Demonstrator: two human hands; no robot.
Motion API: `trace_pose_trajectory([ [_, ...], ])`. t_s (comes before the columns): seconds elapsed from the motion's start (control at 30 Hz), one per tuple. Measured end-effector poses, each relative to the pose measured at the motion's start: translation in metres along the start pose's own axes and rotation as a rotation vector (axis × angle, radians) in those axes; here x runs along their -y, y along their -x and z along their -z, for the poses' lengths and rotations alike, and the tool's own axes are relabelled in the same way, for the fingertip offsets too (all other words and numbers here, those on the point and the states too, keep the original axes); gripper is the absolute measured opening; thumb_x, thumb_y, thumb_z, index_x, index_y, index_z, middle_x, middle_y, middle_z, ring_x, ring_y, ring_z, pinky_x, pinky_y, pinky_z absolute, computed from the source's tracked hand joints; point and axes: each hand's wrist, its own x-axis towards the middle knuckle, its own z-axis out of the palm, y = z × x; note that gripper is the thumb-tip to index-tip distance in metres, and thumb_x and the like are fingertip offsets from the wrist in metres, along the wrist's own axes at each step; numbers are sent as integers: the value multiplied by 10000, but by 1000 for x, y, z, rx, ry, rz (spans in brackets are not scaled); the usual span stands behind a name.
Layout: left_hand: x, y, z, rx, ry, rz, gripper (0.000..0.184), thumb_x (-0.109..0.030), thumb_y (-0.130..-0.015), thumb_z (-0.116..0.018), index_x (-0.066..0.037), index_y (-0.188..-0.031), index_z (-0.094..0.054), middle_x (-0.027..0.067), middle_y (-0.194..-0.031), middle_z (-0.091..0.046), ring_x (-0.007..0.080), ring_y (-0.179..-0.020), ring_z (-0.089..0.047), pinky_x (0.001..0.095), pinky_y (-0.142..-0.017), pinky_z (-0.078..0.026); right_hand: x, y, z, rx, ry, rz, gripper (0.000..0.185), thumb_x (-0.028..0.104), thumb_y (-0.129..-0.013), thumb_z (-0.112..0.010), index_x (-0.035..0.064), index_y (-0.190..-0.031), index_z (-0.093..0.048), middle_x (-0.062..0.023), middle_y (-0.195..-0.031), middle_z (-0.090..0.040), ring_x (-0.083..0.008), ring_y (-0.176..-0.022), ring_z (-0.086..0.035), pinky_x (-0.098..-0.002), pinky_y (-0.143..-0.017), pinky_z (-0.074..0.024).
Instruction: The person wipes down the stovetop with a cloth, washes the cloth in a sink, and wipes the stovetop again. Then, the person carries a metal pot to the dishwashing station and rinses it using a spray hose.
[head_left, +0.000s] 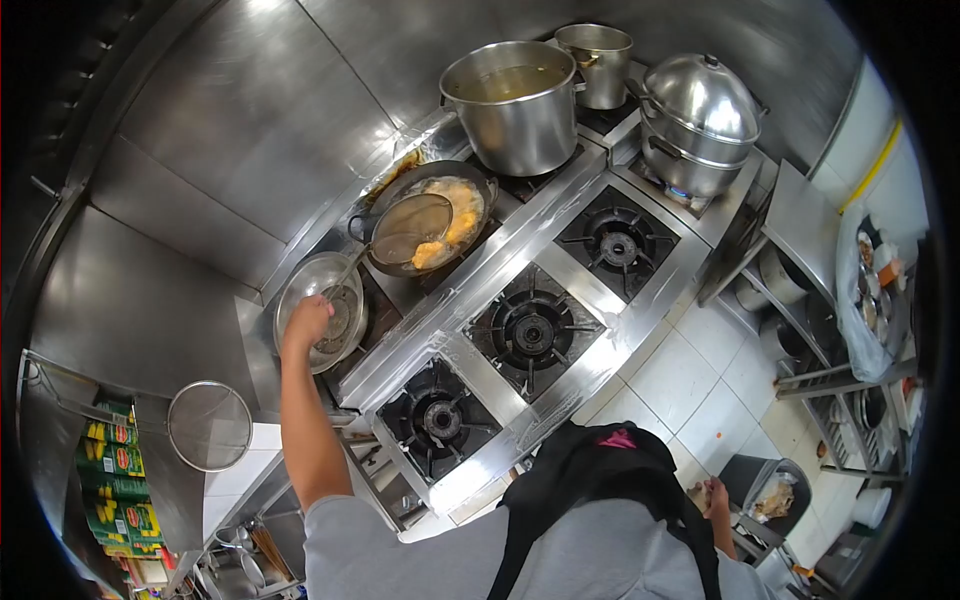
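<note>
left grip clamped on strainer handle, over steel bowl | strainer basket beyond the grip, over wok of food | right grip near bin: cannot tell if closed

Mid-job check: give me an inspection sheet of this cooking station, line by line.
Surface: steel stove, whitish streaks; residue or glare, cannot tell.
Job's things: mesh skimmer over the wok, whose liquid holds orange-yellow food; metal pan beside the wok.
Clutter: green packages at far left; bin with scraps at right.
Grips: left grip closed on the skimmer's handle; right grip low near the bin, whether holding anything unclear.
Cables: nothing seen for certain; yellow line on the right wall may be a pipe.
Surroundings: large pot; lidded pot over a blue flame; tiled floor.
</note>
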Motion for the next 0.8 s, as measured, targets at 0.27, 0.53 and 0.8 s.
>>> trace_pose_trajectory([
  [0.27,-26,42,0,-160,-3,-30,230,-181,-825,-531,16,-891,-629,215,-880,-661,349,-849,-625,415,-763,-459,-26,-37,19,-64,-93,2,352,410,-878,-584,66,-909,-651,-57,-835,-609,-216,-812,-583,-379,-716,-461],
  [0.53,-9,16,-4,-124,56,-32,200,-155,-811,-501,4,-836,-620,195,-832,-650,314,-809,-611,401,-735,-454,-35,-6,14,-42,56,8,369,378,-921,-534,27,-919,-647,-56,-811,-613,-204,-756,-591,-360,-697,-471],
  [0.8,10,-89,-34,-375,-121,110,346,-193,-789,-486,28,-991,-661,291,-1080,-634,465,-1030,-589,517,-894,-449,-27,5,9,-33,37,10,371,367,-943,-505,28,-889,-644,-33,-736,-591,-197,-647,-583,-350,-617,-480],
])
